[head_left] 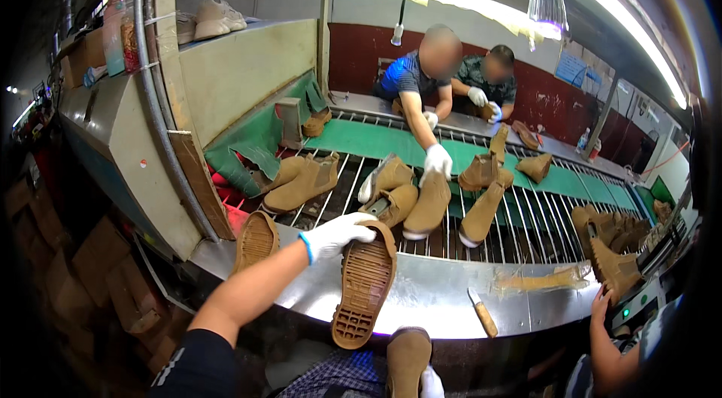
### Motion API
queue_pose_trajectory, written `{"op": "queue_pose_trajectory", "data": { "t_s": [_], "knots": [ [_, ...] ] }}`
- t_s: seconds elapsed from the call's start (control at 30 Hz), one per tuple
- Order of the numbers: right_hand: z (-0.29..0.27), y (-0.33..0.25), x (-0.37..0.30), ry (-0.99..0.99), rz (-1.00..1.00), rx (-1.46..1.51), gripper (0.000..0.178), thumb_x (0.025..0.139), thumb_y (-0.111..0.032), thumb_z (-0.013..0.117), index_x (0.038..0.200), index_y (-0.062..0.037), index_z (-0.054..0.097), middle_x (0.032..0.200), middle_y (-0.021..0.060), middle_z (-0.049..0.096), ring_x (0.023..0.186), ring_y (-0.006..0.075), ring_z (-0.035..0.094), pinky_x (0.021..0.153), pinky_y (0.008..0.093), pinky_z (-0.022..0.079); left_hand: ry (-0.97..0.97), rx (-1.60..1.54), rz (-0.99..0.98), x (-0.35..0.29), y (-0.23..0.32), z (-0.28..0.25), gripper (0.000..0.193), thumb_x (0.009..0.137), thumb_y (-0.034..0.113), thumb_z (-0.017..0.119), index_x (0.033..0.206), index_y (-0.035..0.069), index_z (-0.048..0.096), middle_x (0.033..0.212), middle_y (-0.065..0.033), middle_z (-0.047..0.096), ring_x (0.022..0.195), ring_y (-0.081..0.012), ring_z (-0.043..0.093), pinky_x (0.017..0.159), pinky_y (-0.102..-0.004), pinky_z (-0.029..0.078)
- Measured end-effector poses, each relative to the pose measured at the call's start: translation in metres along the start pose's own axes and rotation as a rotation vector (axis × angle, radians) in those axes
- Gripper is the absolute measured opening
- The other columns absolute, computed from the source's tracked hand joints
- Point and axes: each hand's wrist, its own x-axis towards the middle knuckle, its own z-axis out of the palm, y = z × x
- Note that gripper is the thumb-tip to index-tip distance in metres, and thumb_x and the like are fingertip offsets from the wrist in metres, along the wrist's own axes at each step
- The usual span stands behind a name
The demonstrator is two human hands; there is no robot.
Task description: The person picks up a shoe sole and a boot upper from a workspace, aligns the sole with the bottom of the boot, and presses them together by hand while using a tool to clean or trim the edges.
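Sole [364, 285] lay tread-up on the steel ledge [444, 296] at the near edge of the conveyor [519, 221]. Long axis ran near-to-far, tilted slightly right at the far end; the rounded far end pointed toward the belt, the near end overhung the ledge. Left hand [335, 236], white-gloved, gripped the far end, fingers curled over its rim. Right hand [430, 383] only partly in view at the lower edge, touching a tan boot [408, 360]; grip could not be told. Second sole [256, 240] lay left. Knife [482, 313] lay right on the ledge. A co-worker's gloved hand [437, 159] rested on a boot on the rollers.
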Motion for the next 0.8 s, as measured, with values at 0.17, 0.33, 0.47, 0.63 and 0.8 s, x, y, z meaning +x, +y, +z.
{"op": "queue_pose_trajectory", "data": {
  "t_s": [0.17,0.33,0.47,0.63,0.8],
  "knots": [
    [0.024,-0.003,0.003,-0.100,0.332,0.568,0.069,0.104,-0.057,0.047,0.145,-0.0022,0.058,0.134,0.0209,0.068,0.120,0.0365,0.066,0.106,0.0459,0.053,-0.235,0.149,-0.136,-0.089,0.046,0.041,0.088,0.085,0.012,0.088,0.161,0.001,0.044,0.152,-0.0105,0.058,0.140,-0.0221,0.054,0.123,-0.0389,0.041],
    [0.025,0.006,-0.009,-0.061,0.519,0.935,0.092,0.098,-0.079,0.047,0.152,-0.0054,0.051,0.136,0.0207,0.066,0.120,0.0380,0.065,0.103,0.0484,0.054,-0.136,0.137,-0.072,-0.110,0.014,0.066,0.079,0.089,0.011,0.084,0.158,0.001,0.047,0.151,-0.0119,0.059,0.139,-0.0219,0.056,0.121,-0.0386,0.043],
    [0.007,0.000,-0.027,-0.076,0.444,0.728,0.094,0.103,-0.081,0.038,0.158,-0.0054,0.047,0.148,0.0211,0.060,0.128,0.0383,0.062,0.109,0.0490,0.052,-0.283,0.541,0.164,-0.111,-0.010,0.098,0.118,0.083,0.034,0.091,0.173,0.008,0.019,0.165,-0.0224,0.046,0.154,-0.0310,0.043,0.127,-0.0443,0.034],
    [0.006,0.004,-0.055,-0.053,0.369,0.665,0.092,0.105,-0.078,0.037,0.161,-0.0049,0.044,0.153,0.0187,0.058,0.132,0.0357,0.061,0.112,0.0470,0.052,-0.546,0.475,0.119,-0.091,-0.050,0.127,0.076,0.092,0.043,0.083,0.152,0.009,0.052,0.167,-0.0233,0.044,0.156,-0.0331,0.041,0.128,-0.0461,0.032],
    [0.009,0.007,-0.079,0.008,0.384,0.655,0.087,0.108,-0.073,0.035,0.159,-0.0036,0.045,0.152,0.0184,0.059,0.132,0.0346,0.062,0.112,0.0460,0.051,-0.627,-0.332,-0.078,-0.037,-0.083,0.142,0.038,0.110,0.033,0.060,0.136,0.005,0.059,0.154,-0.0210,0.056,0.143,-0.0314,0.054,0.124,-0.0476,0.040]
  ]
}}
